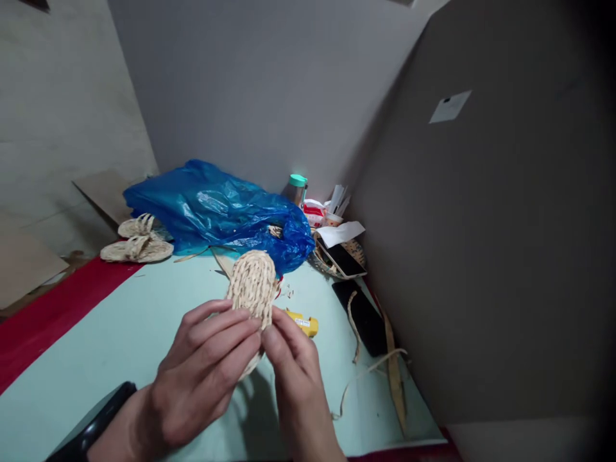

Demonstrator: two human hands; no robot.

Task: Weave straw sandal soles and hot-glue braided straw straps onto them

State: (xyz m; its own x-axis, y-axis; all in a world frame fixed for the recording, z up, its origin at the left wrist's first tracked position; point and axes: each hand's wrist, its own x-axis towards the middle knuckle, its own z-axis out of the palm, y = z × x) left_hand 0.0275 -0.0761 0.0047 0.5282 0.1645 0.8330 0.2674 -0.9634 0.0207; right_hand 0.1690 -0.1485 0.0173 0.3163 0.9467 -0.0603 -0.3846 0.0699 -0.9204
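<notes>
Above the table, a woven straw sole is held up between both my hands, its rounded end pointing away from me. My left hand lays its fingers across the sole's face from the left, and its thumb is hidden. From the right, my right hand pinches the sole's edge with thumb and forefinger. Just behind that hand lies a yellow tool or holder with a white label, partly covered. The sole's near end is mostly hidden by my fingers.
A large blue plastic bag lies at the back, with finished straw slippers to its left. Behind it stands a green-lidded bottle. To the right are a basket, a black flat object and loose straw strips beside the wall.
</notes>
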